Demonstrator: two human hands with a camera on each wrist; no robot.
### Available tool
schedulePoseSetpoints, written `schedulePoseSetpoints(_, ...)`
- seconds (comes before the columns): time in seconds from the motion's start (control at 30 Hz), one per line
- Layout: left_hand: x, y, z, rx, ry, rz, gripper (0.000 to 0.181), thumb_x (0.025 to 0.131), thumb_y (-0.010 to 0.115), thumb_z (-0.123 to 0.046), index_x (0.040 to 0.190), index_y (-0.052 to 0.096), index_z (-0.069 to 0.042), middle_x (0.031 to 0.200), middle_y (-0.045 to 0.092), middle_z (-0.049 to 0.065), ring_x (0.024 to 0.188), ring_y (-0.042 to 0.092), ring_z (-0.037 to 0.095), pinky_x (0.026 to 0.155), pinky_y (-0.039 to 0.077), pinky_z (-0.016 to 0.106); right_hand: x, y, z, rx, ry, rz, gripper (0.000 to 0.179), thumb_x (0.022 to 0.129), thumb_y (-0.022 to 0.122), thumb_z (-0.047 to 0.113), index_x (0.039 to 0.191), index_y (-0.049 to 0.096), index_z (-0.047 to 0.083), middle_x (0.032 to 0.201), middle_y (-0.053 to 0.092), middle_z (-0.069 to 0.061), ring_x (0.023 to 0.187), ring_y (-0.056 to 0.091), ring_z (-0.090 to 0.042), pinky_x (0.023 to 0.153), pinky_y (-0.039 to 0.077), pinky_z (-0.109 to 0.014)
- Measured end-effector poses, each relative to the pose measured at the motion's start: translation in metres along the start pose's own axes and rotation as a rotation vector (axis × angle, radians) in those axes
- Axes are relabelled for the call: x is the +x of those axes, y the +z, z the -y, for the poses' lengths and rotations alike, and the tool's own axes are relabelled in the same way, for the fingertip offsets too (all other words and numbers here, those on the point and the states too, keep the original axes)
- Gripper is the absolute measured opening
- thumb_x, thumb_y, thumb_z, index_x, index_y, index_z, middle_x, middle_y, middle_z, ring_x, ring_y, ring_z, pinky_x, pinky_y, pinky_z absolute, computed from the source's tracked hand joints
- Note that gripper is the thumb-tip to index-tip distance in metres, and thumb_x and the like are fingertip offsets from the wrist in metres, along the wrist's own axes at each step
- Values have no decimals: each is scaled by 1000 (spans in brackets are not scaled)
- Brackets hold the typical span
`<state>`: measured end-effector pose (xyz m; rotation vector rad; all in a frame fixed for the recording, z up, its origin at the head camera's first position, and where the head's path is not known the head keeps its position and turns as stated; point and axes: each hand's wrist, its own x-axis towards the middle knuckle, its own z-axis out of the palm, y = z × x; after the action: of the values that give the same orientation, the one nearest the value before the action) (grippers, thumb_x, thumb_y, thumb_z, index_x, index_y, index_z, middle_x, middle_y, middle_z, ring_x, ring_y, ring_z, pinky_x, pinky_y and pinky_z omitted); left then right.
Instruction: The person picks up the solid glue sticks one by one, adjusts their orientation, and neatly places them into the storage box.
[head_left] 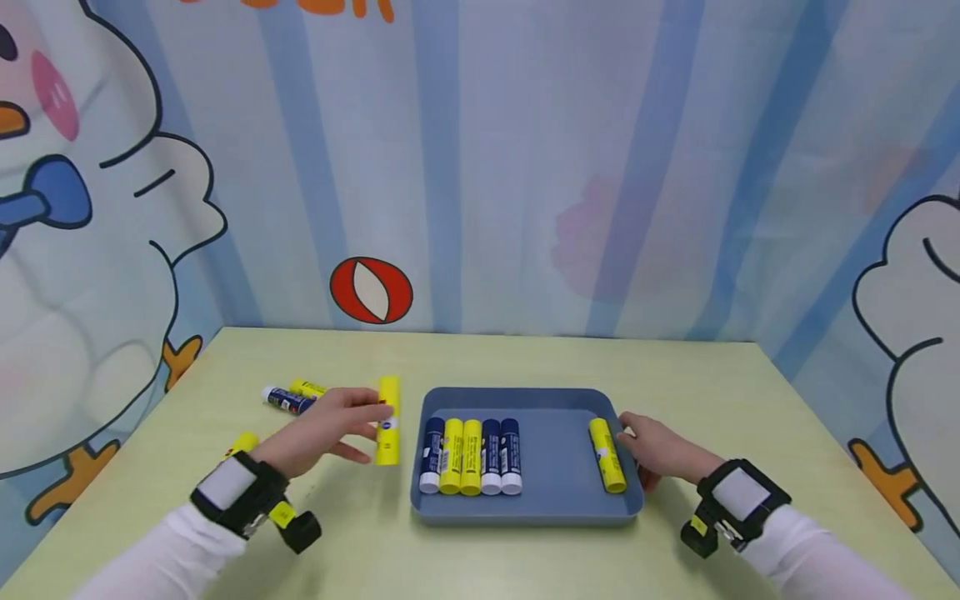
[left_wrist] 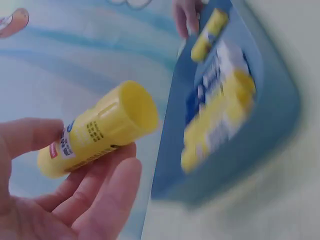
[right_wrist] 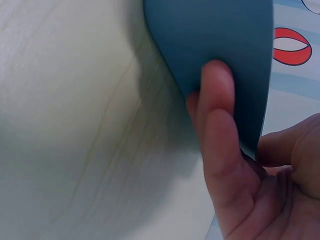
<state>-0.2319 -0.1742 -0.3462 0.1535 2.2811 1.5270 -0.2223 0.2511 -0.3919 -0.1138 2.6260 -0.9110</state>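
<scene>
My left hand pinches a yellow glue stick between thumb and fingers, upright in the head view, left of the blue-grey tray. The left wrist view shows the glue stick's hollow end pointing towards the tray. My right hand grips the tray's right rim, thumb at the edge and fingers along the outer wall. Inside the tray, dark blue glue sticks with white caps and yellow glue sticks lie side by side at the left. A lone yellow glue stick leans near the right wall.
Behind my left hand, a dark blue glue stick and a yellow glue stick lie on the pale table. Another yellow glue stick is partly hidden by my left wrist. A printed curtain stands behind the table.
</scene>
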Motion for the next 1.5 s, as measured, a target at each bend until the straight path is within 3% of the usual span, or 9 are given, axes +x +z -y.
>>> schedulePoseSetpoints(0.13,24,41,-22,-39,29,84,53,98,59,-29,135,45,6,119,59,17,95,62,27,73,58,40,0,2,1,-5,0,3,20,103,43,9,116,44,-6,69,57,-11,48,59,-21,47,53,-33)
schedulePoseSetpoints(0.43,68,121,-55,25,42,245,38,96,62,-24,122,58,3,99,66,11,88,67,25,65,58,35,-2,1,2,-14,-4,-1,19,103,43,8,115,45,-6,68,57,-11,47,59,-20,47,54,-34)
schedulePoseSetpoints(0.73,91,183,-68,23,-36,185,51,93,66,-14,136,40,-2,89,61,12,83,67,31,55,56,33,-1,-2,3,-29,25,-9,17,103,44,8,114,46,-4,67,57,-11,47,59,-20,47,54,-33)
schedulePoseSetpoints(0.93,102,206,-65,60,-34,173,44,94,65,-10,131,42,-4,79,63,11,60,62,23,51,55,30,0,-1,1,-21,19,-4,18,103,44,8,116,45,-5,70,57,-11,48,59,-20,47,54,-32)
schedulePoseSetpoints(1.2,133,224,-51,113,-51,159,47,91,68,-11,131,44,-2,77,62,13,55,61,23,46,53,30,-1,-1,2,-5,-14,-3,16,103,43,7,114,44,-5,66,58,-11,46,59,-21,46,54,-34)
schedulePoseSetpoints(1.5,132,231,-55,202,-22,98,42,89,69,-9,125,51,1,78,60,11,54,63,24,50,56,33,0,-1,1,-2,-36,-4,17,103,44,7,114,44,-6,65,57,-11,45,59,-21,45,54,-35)
